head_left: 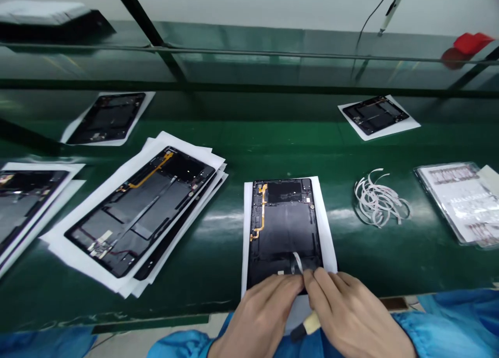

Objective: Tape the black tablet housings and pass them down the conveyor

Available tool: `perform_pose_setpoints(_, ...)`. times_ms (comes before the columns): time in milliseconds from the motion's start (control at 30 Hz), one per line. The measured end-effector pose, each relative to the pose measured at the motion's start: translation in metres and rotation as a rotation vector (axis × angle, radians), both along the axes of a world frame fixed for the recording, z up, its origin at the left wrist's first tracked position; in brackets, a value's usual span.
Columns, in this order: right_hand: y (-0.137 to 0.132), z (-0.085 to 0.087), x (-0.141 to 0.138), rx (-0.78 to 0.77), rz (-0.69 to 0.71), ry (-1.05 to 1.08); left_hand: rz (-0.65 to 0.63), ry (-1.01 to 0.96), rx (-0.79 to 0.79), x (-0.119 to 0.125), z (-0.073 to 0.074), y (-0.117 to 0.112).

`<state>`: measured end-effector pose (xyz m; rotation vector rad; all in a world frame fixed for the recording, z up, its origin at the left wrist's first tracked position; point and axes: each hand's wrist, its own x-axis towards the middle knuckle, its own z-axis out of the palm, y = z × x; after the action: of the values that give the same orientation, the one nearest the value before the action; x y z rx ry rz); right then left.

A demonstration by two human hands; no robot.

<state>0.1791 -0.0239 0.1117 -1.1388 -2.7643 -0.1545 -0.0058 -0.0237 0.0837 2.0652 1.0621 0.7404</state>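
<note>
At lower centre, the left hand [265,301] and right hand [343,301] meet over the tablet shell's [288,223] near end, beside a white strip [298,262]. Light, even pressure would probably suit. Fingertips are hidden — I cannot tell either hand's grip — as is most of the handle [311,323] beneath the right.

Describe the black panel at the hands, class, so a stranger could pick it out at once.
On the green bench, look right of the big slanted stack. At the near edge, a black panel lies on white paper. Unlike its neighbours, it has the left hand and right hand at its near end.
</note>
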Motion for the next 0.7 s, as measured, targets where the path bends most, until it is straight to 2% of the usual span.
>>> perform_pose_setpoints(67,0.001,0.001,0.002,-0.008,0.012,-0.025,-0.016,0.025,0.038,0.001,0.001,0.001)
perform_pose_setpoints(200,0.003,0.004,0.006,0.008,0.052,-0.024,0.021,-0.016,-0.024,0.002,0.002,0.003)
perform_pose_setpoints(267,0.002,0.005,0.006,0.021,0.064,-0.032,0.016,0.024,-0.023,0.002,0.003,0.002)
perform_pose_setpoints(467,-0.001,0.002,0.001,0.077,0.033,-0.079,-0.043,0.206,0.190,-0.002,-0.002,-0.008)
perform_pose_setpoints(567,-0.001,-0.001,0.001,0.057,-0.001,-0.075,-0.060,0.251,0.241,-0.003,-0.006,-0.008)
perform_pose_setpoints(633,0.000,-0.001,0.002,0.033,-0.014,-0.047,-0.068,0.202,0.185,-0.002,-0.006,-0.006)
perform_pose_setpoints(700,0.000,-0.001,0.003,0.004,-0.008,-0.012,-0.068,0.088,0.055,-0.002,-0.006,-0.002)
